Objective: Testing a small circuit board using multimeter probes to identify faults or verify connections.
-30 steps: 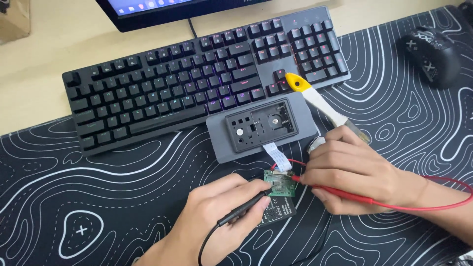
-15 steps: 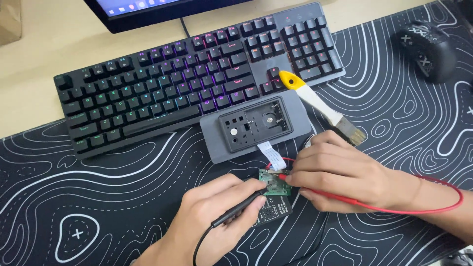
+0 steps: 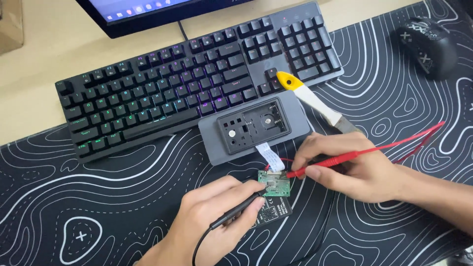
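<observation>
A small green circuit board lies on the desk mat, joined by a white ribbon cable to an opened grey device casing. My left hand grips a black test probe whose tip touches the board's left side. My right hand pinches a red test probe, its tip meeting the board's upper right edge. A black chip module sits just below the board.
A backlit black keyboard lies behind the casing, a monitor base above it. A yellow-and-white pry tool rests between keyboard and right hand. A black mouse sits far right. A black mat with white contour lines covers the desk.
The view has shifted slightly. My right hand has tilted the red probe flatter, so its red lead now runs up to the right. Both probe tips stay on the board.
</observation>
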